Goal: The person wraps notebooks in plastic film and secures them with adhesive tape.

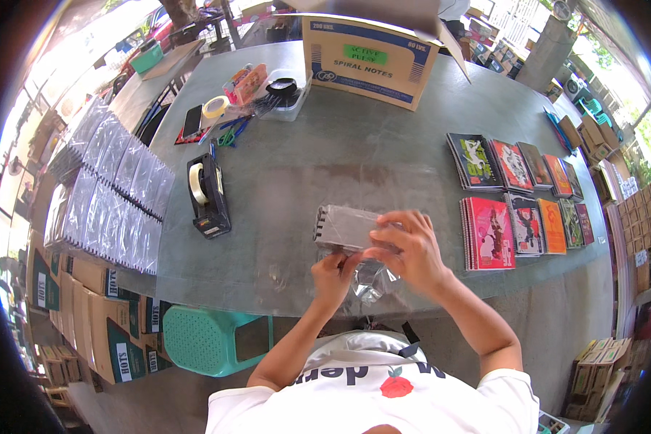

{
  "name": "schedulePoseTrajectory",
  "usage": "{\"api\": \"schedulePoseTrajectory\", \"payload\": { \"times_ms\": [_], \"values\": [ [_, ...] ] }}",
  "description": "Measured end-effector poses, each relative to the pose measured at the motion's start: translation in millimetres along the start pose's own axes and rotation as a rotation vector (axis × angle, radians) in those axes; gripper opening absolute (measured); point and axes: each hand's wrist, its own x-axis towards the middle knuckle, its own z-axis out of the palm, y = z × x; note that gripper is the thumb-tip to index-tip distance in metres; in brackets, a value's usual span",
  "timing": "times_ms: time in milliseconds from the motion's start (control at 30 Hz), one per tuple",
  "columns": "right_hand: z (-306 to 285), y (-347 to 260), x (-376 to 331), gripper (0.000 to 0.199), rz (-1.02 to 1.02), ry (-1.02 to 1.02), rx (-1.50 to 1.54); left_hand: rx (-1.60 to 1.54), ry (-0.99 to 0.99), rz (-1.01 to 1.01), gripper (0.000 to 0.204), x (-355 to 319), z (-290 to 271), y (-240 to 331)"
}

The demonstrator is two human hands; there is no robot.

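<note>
Holding a spiral notebook at the near edge of the table, I seem to be partway through getting it into its clear plastic sleeve. My right hand is closed over the notebook's right end, thumb beneath and fingers curled on top. My left hand sits just near of it, pinching the crinkled sleeve that hangs below the notebook toward me. I judge the wrap is not yet finished, since loose film bunches under my hands. The next move, as I read it, calls for pulling that film flat and snug while the right hand keeps the notebook steady; the black tape dispenser stands to the left, within reach.

Much is hard to make out. The notebook's cover is washed grey by glare, so I cannot tell how far the sleeve covers it. My right fingers hide its right edge, and the sleeve's open end is lost among my hands. Rows of coloured notebooks lie at the right, wrapped stacks at the left, and a cardboard box stands at the far side.
</note>
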Motion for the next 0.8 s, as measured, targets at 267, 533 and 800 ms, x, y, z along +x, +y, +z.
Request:
{"api": "schedulePoseTrajectory", "payload": {
  "times_ms": [267, 533, 800],
  "values": [
    [3.6, -12.4, 48.8, 0.089, 0.053, -0.335, -0.145, -0.588, -1.130, -0.443, 0.015, -45.8, 52.9, 1.7],
    [-44.1, 5.8, -18.6, 0.085, 0.311, 0.148, 0.282, -0.516, -1.443, -0.290, 0.026, -6.2, 82.9, 37.6],
    [12.7, 13.7, -78.0, 0.081, 0.365, 0.792, 0.428, -0.065, -0.906, 0.493, 0.036, 76.8, 77.3, 43.6]
  ]
}}
